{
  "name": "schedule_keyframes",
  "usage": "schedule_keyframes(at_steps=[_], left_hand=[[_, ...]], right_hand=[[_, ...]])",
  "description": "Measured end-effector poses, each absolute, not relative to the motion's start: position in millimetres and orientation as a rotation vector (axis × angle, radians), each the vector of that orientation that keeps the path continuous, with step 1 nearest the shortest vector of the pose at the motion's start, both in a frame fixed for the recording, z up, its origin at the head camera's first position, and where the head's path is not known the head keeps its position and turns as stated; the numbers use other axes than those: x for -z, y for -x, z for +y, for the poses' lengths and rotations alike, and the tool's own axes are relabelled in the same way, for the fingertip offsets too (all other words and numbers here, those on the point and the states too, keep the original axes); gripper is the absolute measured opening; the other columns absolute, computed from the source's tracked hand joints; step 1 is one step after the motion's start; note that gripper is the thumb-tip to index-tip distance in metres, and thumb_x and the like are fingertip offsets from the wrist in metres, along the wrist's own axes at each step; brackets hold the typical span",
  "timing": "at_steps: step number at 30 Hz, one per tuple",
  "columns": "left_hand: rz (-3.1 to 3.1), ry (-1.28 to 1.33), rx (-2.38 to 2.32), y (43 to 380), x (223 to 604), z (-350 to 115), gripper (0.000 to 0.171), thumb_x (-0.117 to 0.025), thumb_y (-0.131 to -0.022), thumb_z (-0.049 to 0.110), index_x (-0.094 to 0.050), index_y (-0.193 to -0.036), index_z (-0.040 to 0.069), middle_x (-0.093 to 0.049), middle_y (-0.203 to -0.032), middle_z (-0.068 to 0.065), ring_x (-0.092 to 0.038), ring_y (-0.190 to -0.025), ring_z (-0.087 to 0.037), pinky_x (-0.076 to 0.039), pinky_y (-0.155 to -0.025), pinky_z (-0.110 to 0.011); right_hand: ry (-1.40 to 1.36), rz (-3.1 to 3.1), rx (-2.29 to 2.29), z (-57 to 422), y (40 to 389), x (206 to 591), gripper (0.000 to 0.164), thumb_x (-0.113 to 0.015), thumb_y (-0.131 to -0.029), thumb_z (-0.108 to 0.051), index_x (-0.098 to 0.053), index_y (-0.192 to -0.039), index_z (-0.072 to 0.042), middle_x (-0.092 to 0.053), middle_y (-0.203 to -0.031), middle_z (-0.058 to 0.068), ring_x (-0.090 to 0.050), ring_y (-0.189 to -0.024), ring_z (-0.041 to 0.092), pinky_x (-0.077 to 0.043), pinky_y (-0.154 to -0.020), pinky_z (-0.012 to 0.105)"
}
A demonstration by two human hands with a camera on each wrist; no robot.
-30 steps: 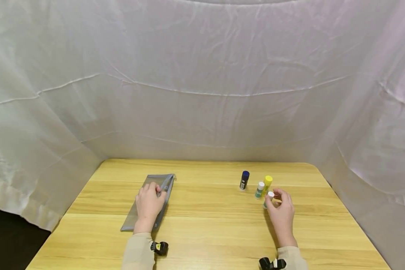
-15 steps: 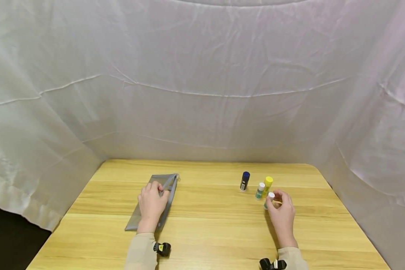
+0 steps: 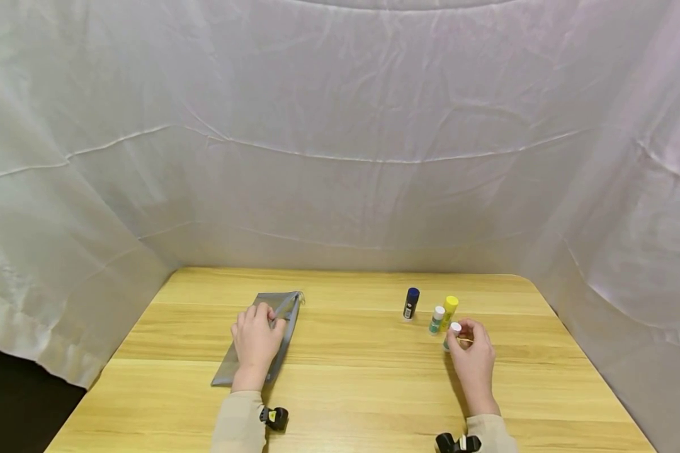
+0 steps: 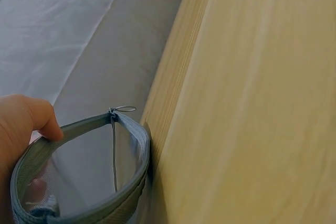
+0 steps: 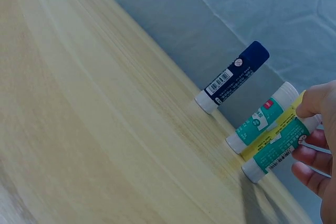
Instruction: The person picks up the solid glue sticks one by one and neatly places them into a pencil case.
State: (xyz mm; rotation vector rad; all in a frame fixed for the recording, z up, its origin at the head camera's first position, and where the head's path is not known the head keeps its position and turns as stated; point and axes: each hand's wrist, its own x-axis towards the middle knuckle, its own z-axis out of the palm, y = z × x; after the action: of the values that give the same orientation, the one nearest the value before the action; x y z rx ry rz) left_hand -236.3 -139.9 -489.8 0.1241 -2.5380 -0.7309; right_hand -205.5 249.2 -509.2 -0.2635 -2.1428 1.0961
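My left hand pinches the rim of a grey mesh zip pouch, whose mouth gapes in the left wrist view. The pouch lies on the left part of the table, partly hidden under the hand. At the right, my right hand holds a green glue stick with a white cap between thumb and fingers. Its base appears to touch the table. Close beside it stand a second green glue stick and a yellow glue stick. A dark blue glue stick stands upright a little apart, to the left.
The wooden table has its far edge against a pale cloth curtain, which also hangs along both sides. A small loop sticks out from the pouch's zipper end. A black camera sits on the left wrist.
My left hand and the pouch have shifted slightly to the right. The right hand stays at the green glue stick, and the other glue sticks stand as before.
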Motion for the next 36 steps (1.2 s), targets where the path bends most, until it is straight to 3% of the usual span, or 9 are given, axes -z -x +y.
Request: schedule_keyframes(at_steps=[11,23,36], left_hand=[[-2.532,-0.130,0.722,236,488,-137,0.016,-0.067,-0.082,0.021,-0.052,-0.083,0.015,-0.054,-0.083,-0.006,-0.045,-0.087,-0.029,-0.028,-0.078,-0.042],[-2.562,-0.138,0.741,234,488,-137,0.015,-0.065,-0.083,0.022,-0.052,-0.083,0.015,-0.054,-0.084,-0.006,-0.045,-0.088,-0.029,-0.028,-0.079,-0.042],[-2.551,-0.132,0.740,236,488,-137,0.015,-0.065,-0.083,0.022,-0.052,-0.083,0.015,-0.054,-0.085,-0.006,-0.045,-0.087,-0.029,-0.028,-0.078,-0.042]], right_hand=[[0.277,-2.146,-1.105,248,208,509,0.022,-0.070,-0.081,-0.003,-0.062,-0.102,0.001,-0.065,-0.090,0.012,-0.056,-0.079,0.008,-0.040,-0.067,0.002],[0.299,-2.169,-1.102,243,206,508,0.021,-0.068,-0.082,-0.004,-0.061,-0.101,-0.001,-0.065,-0.090,0.011,-0.058,-0.079,0.017,-0.041,-0.066,0.005],[0.269,-2.134,-1.143,239,205,503,0.021,-0.069,-0.081,-0.001,-0.062,-0.100,0.002,-0.065,-0.089,0.013,-0.058,-0.076,0.010,-0.042,-0.066,0.004]])
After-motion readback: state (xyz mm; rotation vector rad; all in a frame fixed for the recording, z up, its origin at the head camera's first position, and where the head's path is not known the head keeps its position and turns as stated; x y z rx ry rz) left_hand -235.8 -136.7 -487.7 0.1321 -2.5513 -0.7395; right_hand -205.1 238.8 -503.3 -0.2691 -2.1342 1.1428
